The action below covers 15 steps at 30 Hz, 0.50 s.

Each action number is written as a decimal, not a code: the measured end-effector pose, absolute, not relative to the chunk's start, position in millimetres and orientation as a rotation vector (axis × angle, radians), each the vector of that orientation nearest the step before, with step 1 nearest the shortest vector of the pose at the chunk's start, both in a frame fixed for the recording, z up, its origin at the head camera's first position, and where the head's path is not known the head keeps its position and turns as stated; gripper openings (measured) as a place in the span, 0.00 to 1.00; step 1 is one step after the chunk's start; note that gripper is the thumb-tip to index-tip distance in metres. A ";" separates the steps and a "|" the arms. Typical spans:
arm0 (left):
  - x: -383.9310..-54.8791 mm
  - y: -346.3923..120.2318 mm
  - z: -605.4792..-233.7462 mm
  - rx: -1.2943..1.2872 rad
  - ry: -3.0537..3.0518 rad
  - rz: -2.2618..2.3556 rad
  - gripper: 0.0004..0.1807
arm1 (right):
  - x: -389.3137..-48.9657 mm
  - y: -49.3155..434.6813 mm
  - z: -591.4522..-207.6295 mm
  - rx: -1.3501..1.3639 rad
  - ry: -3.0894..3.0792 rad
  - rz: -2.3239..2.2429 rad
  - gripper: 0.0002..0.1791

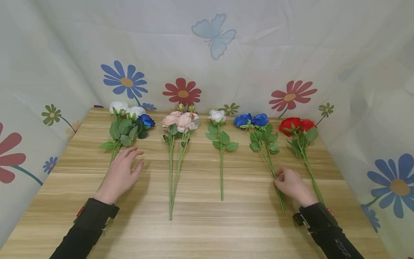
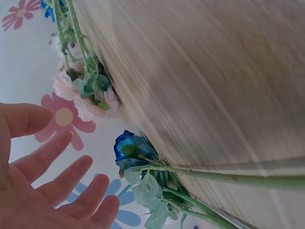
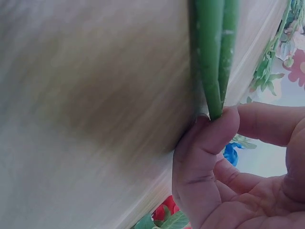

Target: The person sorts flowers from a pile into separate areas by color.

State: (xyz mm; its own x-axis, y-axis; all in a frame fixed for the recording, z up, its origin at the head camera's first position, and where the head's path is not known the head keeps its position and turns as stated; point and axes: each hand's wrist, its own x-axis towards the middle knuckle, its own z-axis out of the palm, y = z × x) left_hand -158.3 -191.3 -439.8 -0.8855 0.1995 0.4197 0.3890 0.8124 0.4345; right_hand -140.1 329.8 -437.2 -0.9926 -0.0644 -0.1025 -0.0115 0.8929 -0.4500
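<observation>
At the right, my right hand point(image 1: 293, 186) pinches the green stems point(image 3: 209, 57) of two blue roses point(image 1: 243, 121) between thumb and forefinger, low down near the wooden tabletop point(image 1: 197, 230). My left hand point(image 1: 120, 174) hovers at the left with its fingers spread, holding nothing. Just beyond its fingertips lie two white roses point(image 1: 118, 107) and a blue rose point(image 1: 147, 121), bunched with green leaves; the hand and forearm hide part of their stems. In the left wrist view that blue rose point(image 2: 125, 144) shows beside the open fingers point(image 2: 71, 179).
Between the hands lie pink flowers point(image 1: 184, 121) on long stems and a single white rose point(image 1: 217, 116). Red roses point(image 1: 291, 125) lie right of the blue ones, their stems passing near my right wrist. A flower-printed curtain point(image 1: 258, 68) borders the table's back and sides.
</observation>
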 end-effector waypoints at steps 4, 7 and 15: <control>-157.6 -193.1 -439.6 -0.448 -2.640 -0.757 0.17 | -139.9 328.9 -436.2 -0.038 2.943 -0.684 0.14; -157.1 -194.3 -438.7 -0.456 -2.635 -0.767 0.17 | -140.4 328.4 -434.2 -0.014 2.971 -0.667 0.17; -156.5 -196.8 -434.1 -0.455 -2.633 -0.762 0.17 | -138.7 311.2 -420.5 -0.132 3.151 -0.869 0.17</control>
State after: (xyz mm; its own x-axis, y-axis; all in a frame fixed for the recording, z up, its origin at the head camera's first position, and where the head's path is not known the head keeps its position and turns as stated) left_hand -156.5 -196.8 -434.1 -0.8830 0.2027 0.4233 0.3974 0.8028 0.4446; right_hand -138.7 311.2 -420.5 -0.9884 -0.0430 0.1458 -0.1117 0.8561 -0.5046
